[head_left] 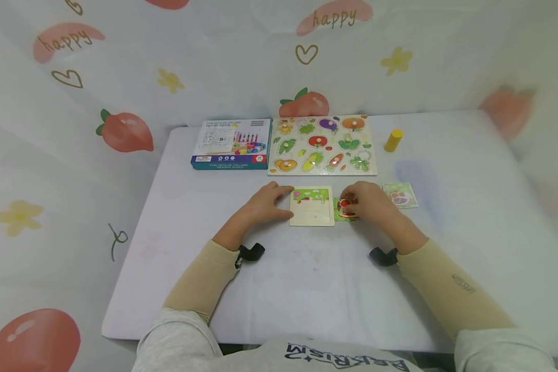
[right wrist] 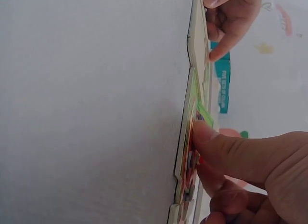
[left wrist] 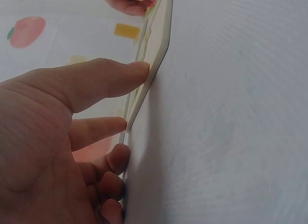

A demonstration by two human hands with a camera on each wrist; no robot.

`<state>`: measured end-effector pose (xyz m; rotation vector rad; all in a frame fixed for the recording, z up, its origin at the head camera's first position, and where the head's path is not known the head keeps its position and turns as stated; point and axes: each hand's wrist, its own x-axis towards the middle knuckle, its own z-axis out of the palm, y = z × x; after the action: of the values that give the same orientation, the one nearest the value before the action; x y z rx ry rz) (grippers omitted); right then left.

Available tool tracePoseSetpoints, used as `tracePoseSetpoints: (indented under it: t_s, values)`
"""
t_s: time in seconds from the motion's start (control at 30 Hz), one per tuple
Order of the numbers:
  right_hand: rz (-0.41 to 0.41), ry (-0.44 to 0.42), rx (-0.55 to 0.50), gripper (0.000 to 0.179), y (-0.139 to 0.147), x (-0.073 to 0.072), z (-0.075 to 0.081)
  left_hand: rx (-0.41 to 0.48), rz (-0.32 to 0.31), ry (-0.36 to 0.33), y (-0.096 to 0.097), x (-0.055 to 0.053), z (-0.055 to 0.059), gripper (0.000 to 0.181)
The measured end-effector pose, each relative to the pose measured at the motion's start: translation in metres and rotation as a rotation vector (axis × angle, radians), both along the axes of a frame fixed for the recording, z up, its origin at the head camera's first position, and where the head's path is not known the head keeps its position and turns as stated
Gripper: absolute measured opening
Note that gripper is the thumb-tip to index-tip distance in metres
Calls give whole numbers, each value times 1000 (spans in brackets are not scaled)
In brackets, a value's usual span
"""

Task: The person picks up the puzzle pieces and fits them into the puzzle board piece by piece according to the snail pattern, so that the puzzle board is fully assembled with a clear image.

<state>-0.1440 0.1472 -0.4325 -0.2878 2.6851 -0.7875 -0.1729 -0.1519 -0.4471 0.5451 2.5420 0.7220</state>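
left hand: the left hand (head_left: 267,204) holds thumb and forefinger wide apart, their tips touching the left edge of the wooden tray (head_left: 312,214).
wooden tray: flat on the white table (head_left: 307,299), with a green picture strip (head_left: 310,195) along its far side and bare wood nearer the person.
right hand: the right hand (head_left: 369,204) is narrow, thumb and fingers pinching a red-and-green picture tile (head_left: 341,213) (partly hidden by the fingertips), just right of the tray.
farther right: another picture tile (head_left: 401,196).
behind: a boxed set (head_left: 230,144), a vegetable board (head_left: 325,173), a yellow cylinder (head_left: 393,140).
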Motion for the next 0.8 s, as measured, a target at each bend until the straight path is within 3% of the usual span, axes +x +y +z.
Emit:
tracePoseSetpoints:
  t_s: [0.37, 0.8]
  values:
    - [11, -15, -23, 25, 4, -3, -4, 3, -8, 9, 0, 1, 2, 75]
    - [-13, -99, -70, 31, 9, -10, -1, 1, 1, 9, 0, 1, 1, 75]
